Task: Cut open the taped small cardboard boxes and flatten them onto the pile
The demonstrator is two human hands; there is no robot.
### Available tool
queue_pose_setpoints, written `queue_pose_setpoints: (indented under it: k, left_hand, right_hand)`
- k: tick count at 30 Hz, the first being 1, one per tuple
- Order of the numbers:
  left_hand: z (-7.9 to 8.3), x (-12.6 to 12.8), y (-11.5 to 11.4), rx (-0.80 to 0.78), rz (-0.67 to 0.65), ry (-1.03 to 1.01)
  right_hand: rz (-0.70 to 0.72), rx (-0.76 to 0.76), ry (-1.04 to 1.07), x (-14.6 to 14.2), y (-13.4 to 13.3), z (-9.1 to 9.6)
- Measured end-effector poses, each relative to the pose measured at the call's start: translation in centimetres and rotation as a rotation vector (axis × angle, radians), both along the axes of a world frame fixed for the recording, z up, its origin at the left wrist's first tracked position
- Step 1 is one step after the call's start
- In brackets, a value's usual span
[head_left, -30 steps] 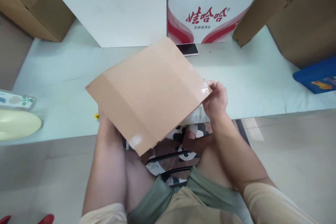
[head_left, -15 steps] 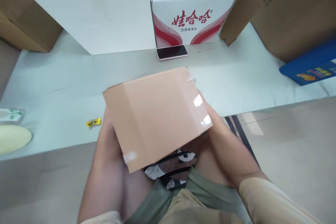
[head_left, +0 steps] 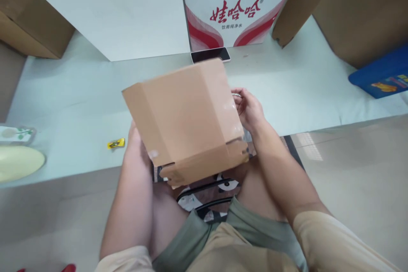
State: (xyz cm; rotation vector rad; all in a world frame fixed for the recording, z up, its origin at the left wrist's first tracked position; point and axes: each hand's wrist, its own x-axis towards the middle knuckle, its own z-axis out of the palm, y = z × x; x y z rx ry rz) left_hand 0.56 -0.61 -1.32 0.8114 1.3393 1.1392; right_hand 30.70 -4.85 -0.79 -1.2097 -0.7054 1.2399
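A brown cardboard box [head_left: 185,110] is held tilted over my lap and the table's front edge. Creases run down its face, a slotted flap hangs along its near side, and shiny clear tape clings to its right side. My left hand [head_left: 136,139] grips the box's left side, its fingers hidden behind the cardboard. At the right edge, my right hand [head_left: 250,108] has its fingers curled together. A thin, pale bit shows at those fingertips, too small to make out.
A phone [head_left: 210,55] lies behind the cardboard, before a white printed carton [head_left: 236,17] and a plain white box [head_left: 111,12]. A yellow wrapper [head_left: 116,143] and a pale green oval thing [head_left: 21,162] are at left. A blue package [head_left: 382,74] stands right.
The box has tipped and moved slightly away from me, bringing its near slotted flap into view. My right hand has come out from behind it to the right edge.
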Motion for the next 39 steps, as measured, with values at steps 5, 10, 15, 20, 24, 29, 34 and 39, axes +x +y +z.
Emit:
queue_pose_setpoints:
  k: [5,10,15,20,24,29,34,39]
  left_hand:
    - [-0.6,-1.7,1.8,0.078,0.068,-0.158]
    - [0.5,-1.3,1.5,0.266,0.059,-0.319]
    - [0.8,-1.0,1.2,0.244,0.166,-0.275]
    - [0.0,-1.9,2.0,0.279,0.209,-0.395]
    - [0.0,-1.8,1.7,0.223,0.180,-0.442]
    - [1.1,-1.1,1.0,0.223,0.173,-0.515]
    - [2.4,-1.0,0.8,0.026,0.208,-0.595]
    - [3.4,-0.2,0.3,-0.098,0.190,-0.606]
  right_hand:
    - [0.163,-0.025,0.087,0.3,-0.5,-0.2]
    - [0.204,-0.061,0.044,-0.8,-1.1,-0.7]
    - [0.047,-0.063,-0.012,-1.2,-0.6,-0.7]
    - [0.146,0.061,0.084,-2.3,-1.0,0.3]
    - [0.116,0.006,0.027,-4.8,-2.3,0.4]
    - [0.075,-0.052,0.096,-6.3,-3.6,1.1]
    - [-0.062,-0.090,0.149,-2.3,-7.6,2.8]
    - [-0.581,-0.101,0.000,4.5,-15.2,5.2]
